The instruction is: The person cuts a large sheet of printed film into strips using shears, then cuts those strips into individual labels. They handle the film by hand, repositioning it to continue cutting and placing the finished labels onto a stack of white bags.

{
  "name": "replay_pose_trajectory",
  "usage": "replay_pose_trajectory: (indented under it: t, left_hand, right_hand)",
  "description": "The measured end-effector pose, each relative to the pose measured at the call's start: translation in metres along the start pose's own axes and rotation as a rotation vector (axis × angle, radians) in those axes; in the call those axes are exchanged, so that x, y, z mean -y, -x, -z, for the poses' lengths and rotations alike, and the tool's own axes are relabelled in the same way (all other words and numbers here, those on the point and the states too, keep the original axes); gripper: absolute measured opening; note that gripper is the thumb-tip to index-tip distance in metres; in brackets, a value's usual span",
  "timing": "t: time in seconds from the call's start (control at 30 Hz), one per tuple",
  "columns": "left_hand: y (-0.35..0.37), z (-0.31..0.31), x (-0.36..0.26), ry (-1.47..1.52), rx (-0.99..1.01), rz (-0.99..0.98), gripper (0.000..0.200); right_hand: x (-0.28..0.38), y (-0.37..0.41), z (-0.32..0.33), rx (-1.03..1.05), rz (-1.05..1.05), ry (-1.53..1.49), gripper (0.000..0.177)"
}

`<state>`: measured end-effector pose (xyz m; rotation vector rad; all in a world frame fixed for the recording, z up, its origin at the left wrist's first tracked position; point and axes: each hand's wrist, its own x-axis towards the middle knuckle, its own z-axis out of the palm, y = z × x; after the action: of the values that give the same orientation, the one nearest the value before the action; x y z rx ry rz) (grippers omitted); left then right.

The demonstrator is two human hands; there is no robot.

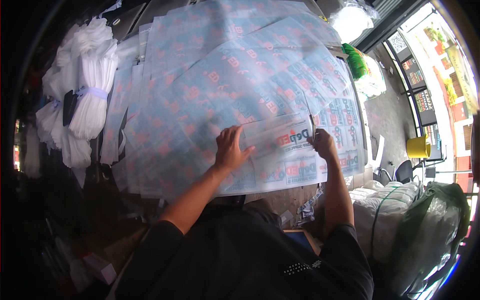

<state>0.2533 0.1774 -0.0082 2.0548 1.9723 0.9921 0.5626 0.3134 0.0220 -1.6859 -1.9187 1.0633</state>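
Observation:
Several large translucent sheets printed with "DepED" lettering [235,65] lie overlapping across the work table. On top, in front of me, is a smaller printed piece [270,137] showing the lettering clearly. My left hand [230,148] rests at its left end, fingers bent a little and thumb spread apart. In my right hand [324,143] is a pair of scissors [313,122], its blades pointing away from me over the sheets, right beside the piece's right end. The closed fingers partly hide the handles.
White bundles tied with a purple band [92,92] hang at the left. Wrapped sacks [392,200] stand low at the right, near a yellow bucket [419,147]. Green-and-white packs [367,72] sit by the table's right edge. Paper scraps [307,210] lie below the near edge.

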Motion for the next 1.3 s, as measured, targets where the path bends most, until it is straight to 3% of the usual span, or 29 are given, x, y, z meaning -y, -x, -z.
replay_pose_trajectory:
  t: [0.13, 0.3, 0.5, 0.6, 0.67, 0.93, 1.0, 1.07, 1.3]
  left_hand:
    - [-0.016, -0.009, 0.013, -0.18, 0.151, 0.147, 0.087]
    - [-0.025, -0.024, 0.01, -0.271, 0.26, 0.142, 0.097]
    - [-0.027, -0.028, 0.006, -0.273, 0.311, 0.179, 0.098]
    - [-0.029, -0.028, 0.005, -0.28, 0.338, 0.185, 0.097]
    - [-0.026, -0.029, 0.007, -0.285, 0.343, 0.182, 0.096]
    - [-0.02, -0.03, 0.011, -0.242, 0.301, 0.123, 0.091]
    - [-0.021, -0.028, 0.006, -0.216, 0.297, 0.111, 0.089]
    - [-0.02, -0.029, 0.004, -0.193, 0.296, 0.097, 0.088]
    - [-0.016, -0.04, -0.002, -0.079, 0.315, -0.102, 0.081]
  right_hand:
    - [-0.012, -0.019, 0.001, -0.045, -0.059, 0.01, 0.035]
    - [-0.021, -0.029, -0.015, -0.065, -0.055, -0.016, 0.036]
    - [-0.021, -0.021, -0.025, -0.241, 0.161, 0.18, 0.033]
    - [-0.024, -0.008, -0.031, -0.388, 0.003, 0.056, 0.036]
    - [-0.03, 0.005, -0.037, -0.446, -0.141, -0.266, 0.037]
    - [-0.023, 0.069, -0.05, -0.265, -0.28, -0.267, 0.042]
    - [-0.027, 0.086, -0.048, -0.221, -0.295, -0.467, 0.053]
    - [-0.032, 0.101, -0.038, -0.147, -0.353, -0.657, 0.048]
    - [-0.065, 0.138, -0.008, 0.06, -0.451, -0.904, 0.035]
